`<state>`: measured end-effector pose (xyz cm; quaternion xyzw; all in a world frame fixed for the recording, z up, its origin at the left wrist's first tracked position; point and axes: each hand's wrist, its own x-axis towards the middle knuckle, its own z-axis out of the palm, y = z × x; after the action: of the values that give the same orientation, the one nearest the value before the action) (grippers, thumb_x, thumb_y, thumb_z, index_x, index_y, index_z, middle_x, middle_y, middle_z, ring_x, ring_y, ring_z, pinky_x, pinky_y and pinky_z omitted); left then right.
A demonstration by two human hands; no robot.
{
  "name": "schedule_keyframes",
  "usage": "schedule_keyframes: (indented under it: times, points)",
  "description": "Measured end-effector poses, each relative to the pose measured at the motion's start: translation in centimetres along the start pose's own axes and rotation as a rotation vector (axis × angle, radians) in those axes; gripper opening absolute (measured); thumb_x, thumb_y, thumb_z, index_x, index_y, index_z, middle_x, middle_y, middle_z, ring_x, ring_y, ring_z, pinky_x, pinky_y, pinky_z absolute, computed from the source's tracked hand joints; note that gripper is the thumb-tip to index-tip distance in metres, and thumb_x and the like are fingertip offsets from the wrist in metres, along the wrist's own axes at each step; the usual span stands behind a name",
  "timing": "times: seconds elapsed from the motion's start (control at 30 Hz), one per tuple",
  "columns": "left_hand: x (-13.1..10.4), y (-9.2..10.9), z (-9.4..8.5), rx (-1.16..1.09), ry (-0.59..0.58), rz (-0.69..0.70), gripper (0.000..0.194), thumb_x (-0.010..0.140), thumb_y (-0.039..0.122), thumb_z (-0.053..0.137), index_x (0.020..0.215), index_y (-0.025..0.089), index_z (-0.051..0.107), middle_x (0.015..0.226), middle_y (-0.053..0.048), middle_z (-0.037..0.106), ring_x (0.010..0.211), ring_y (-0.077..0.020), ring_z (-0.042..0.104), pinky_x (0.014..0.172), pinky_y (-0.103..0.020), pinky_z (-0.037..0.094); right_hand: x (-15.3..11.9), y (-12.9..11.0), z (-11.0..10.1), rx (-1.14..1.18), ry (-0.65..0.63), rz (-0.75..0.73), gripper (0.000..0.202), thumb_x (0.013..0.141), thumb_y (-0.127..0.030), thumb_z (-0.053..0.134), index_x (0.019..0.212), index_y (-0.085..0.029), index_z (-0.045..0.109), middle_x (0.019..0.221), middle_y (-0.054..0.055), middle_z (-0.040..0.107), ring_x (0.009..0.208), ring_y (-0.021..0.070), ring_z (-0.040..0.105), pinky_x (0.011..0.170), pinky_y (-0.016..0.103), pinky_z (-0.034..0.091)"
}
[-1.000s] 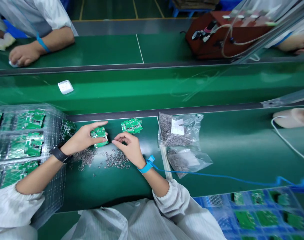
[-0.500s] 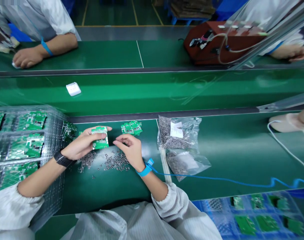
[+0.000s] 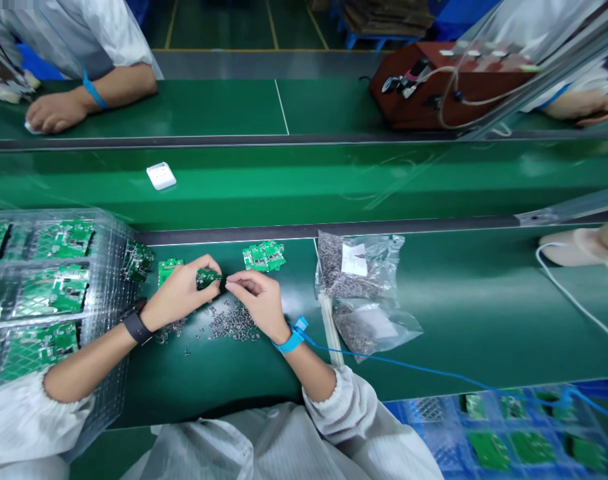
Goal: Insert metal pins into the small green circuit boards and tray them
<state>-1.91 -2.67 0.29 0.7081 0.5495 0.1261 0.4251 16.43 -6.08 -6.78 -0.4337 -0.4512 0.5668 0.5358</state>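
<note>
- Green circuit board (image 3: 207,278) sits left of the frame's centre, up off the bench in the left hand (image 3: 183,291); tilted, partly hidden by the fingers.
- Left grip: thumb and fingers pinch the board, thumb on the near side.
- Right hand (image 3: 262,301): thumb and fingertips pressed together, right at the board's dark end. Cannot tell whether a small part is caught between them, nor whether they touch the board.
- Handling, as judged: board looks light and stiff, a thin plate that should hold its shape. Soldered components look like the fragile bit; hard pressure on the face or bending seems unwise.
- Best hold, probably: opposite bare edges, components kept clear of the fingers. Smooth edges may slip under a loose pinch.
- Small metal parts (image 3: 234,321) lie loose just below the hands, lower centre-left. Likely hard, very light, easily scattered; a fingertip pinch, one at a time, seems right.
- More boards: an overlapping group (image 3: 264,256) above the right hand, another board (image 3: 170,268) above the left wrist. Edges probably snag in the overlap; lift from the top.
- Clear tray (image 3: 84,320), frame left, carries further boards in compartments.
</note>
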Motion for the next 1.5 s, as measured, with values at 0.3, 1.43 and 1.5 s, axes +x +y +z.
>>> schedule_keyframes:
  times: [0.3,1.43,1.5]
  points:
    - [-0.1,-0.1,0.6,0.194,0.038,0.165,0.015,0.092,0.033,0.057,0.103,0.023,0.061,0.095,0.001,0.075,0.062,-0.0140,0.059,0.064,-0.027,0.041,0.2,0.1,-0.2,0.032,-0.094,0.079,0.012,0.086,-0.035,0.079,0.090,-0.024,0.078,0.093,0.003,0.078,0.084,0.0197,0.072,0.079,0.034,0.059]
    - [-0.3,-1.0,0.9,0.507,0.045,0.366,0.016,0.096,0.035,0.052,0.099,0.022,0.062,0.084,-0.002,0.075,0.065,-0.0186,0.067,0.055,-0.028,0.037,0.5,-0.3,-1.0,0.038,-0.201,0.103,0.030,0.085,-0.040,0.081,0.082,-0.025,0.056,0.083,0.000,0.066,0.077,0.0167,0.065,0.072,0.031,0.056]
    - [-0.3,-1.0,0.9,0.514,0.047,0.361,0.018,0.097,0.036,0.052,0.099,0.022,0.062,0.083,-0.002,0.074,0.065,-0.0188,0.067,0.056,-0.028,0.038,0.4,-0.2,-0.9,0.055,-0.187,0.093,0.029,0.084,-0.038,0.081,0.081,-0.024,0.055,0.083,0.000,0.066,0.078,0.0164,0.065,0.073,0.031,0.056]
